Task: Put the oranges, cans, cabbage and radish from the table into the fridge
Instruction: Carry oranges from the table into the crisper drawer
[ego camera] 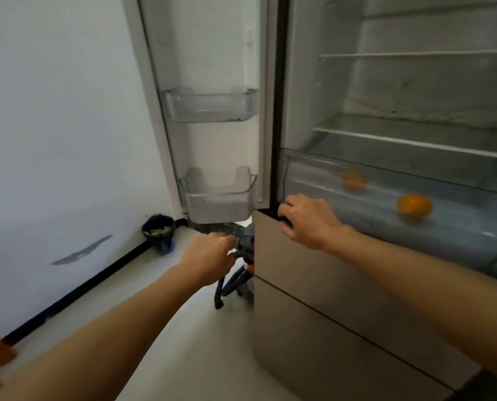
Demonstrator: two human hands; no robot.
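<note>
The fridge [415, 82] stands open and its glass shelves are bare. Two oranges lie inside the clear crisper drawer [458, 230], which is pulled out: one orange [414, 207] near the front, a second orange [354, 180] blurred behind the plastic further back. My right hand [308, 219] is at the drawer's left front corner, fingers curled over its lower edge. My left hand [209, 256] hovers lower left of it, loosely curled and holding nothing. No cans, cabbage or radish are in view.
The fridge door [212, 53] is swung open to the left, with an upper bin [209, 107] and a lower bin [219, 198]. A black tripod [235, 279] stands on the floor beside the beige lower drawers [313, 299]. A dark waste bin [159, 231] sits against the wall.
</note>
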